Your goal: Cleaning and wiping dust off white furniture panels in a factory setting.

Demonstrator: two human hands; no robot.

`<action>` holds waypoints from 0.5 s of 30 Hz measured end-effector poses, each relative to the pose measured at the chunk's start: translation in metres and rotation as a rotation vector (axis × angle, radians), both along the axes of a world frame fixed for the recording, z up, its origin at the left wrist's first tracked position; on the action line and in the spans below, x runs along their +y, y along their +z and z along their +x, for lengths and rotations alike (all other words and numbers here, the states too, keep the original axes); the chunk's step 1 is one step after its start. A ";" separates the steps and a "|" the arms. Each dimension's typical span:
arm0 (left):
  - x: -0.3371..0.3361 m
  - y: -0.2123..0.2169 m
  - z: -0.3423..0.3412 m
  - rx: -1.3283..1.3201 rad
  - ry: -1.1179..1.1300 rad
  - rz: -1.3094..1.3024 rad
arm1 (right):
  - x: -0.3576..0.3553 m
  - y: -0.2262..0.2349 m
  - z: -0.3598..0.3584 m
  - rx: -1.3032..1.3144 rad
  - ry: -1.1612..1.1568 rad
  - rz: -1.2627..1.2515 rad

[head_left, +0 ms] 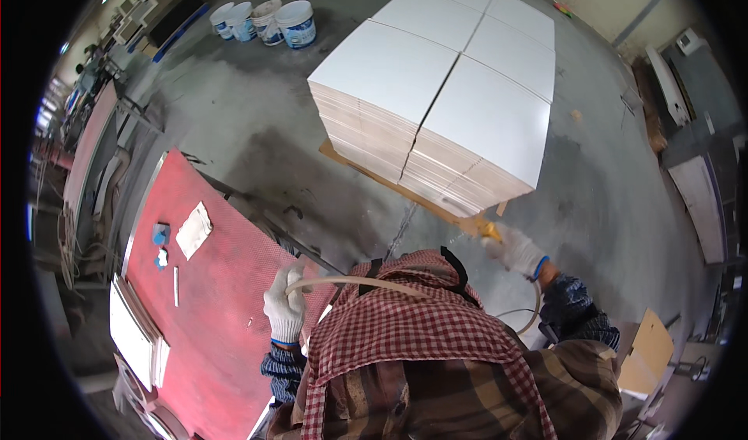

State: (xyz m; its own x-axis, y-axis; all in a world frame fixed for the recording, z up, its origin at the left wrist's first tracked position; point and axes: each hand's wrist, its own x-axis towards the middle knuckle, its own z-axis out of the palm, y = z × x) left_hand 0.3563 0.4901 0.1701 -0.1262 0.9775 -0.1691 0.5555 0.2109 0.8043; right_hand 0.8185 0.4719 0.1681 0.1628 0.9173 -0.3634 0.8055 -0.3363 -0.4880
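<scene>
My right hand [514,251], in a white knit glove, is closed around a yellow air blow gun [488,231]. The gun points at the lower front corner of a tall stack of white panels [483,89]. From my right hand's side a beige hose [374,282] loops behind my checked cloth and crosses in front of my body. My left hand [285,301], gloved the same way, grips this hose over the edge of a red-topped table [226,300].
A white cloth [194,230], a blue block [160,234] and a thin white stick [176,286] lie on the red table. White boards [134,331] lean at its left edge. Several buckets [296,24] stand at the back. A brown board [645,354] is at the right.
</scene>
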 end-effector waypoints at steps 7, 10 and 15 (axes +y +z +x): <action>0.006 -0.017 0.002 -0.041 -0.287 0.118 | -0.051 -0.103 -0.003 -0.303 -0.371 0.068; 0.006 -0.022 -0.001 -0.086 -0.394 0.117 | -0.063 -0.133 -0.042 -0.286 -0.360 -0.038; -0.001 -0.029 -0.010 -0.098 -0.453 0.111 | -0.079 -0.190 -0.080 -0.198 -0.227 -0.186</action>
State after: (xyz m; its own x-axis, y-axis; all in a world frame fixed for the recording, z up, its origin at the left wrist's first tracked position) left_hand 0.3462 0.4891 0.1411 0.3282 0.9433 -0.0504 0.4919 -0.1251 0.8616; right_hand 0.7382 0.3929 -0.0216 0.4389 0.7705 -0.4622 0.7729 -0.5861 -0.2432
